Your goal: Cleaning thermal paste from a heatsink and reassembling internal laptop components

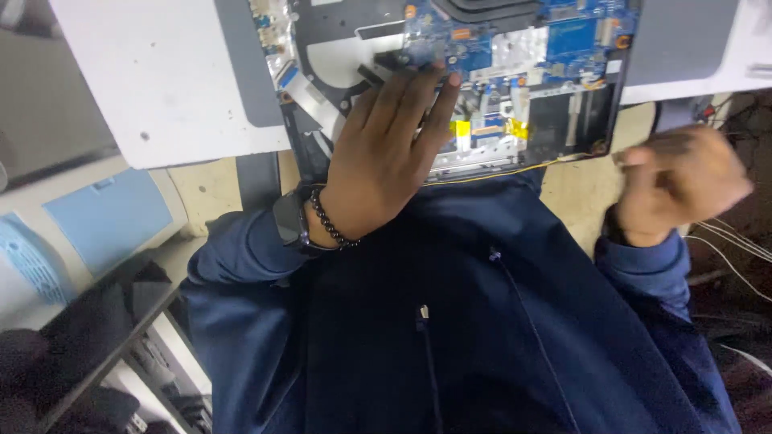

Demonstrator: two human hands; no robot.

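Up close, the left hand [384, 153] lies flat with fingers stretched, its fingertips [434, 76] pressing on the blue circuit board [515, 48] of an opened laptop [450, 88] on the desk [579, 193]. The laptop's top is cut off by the frame. The right hand [679, 185] is blurred beside the laptop's right corner, loosely curled; whether it pinches something I cannot tell.

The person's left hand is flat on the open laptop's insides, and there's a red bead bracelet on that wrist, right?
Not quite: the bead bracelet is black, not red. The head view shows it on the left wrist beside a dark watch, with the left hand resting flat on the open laptop.
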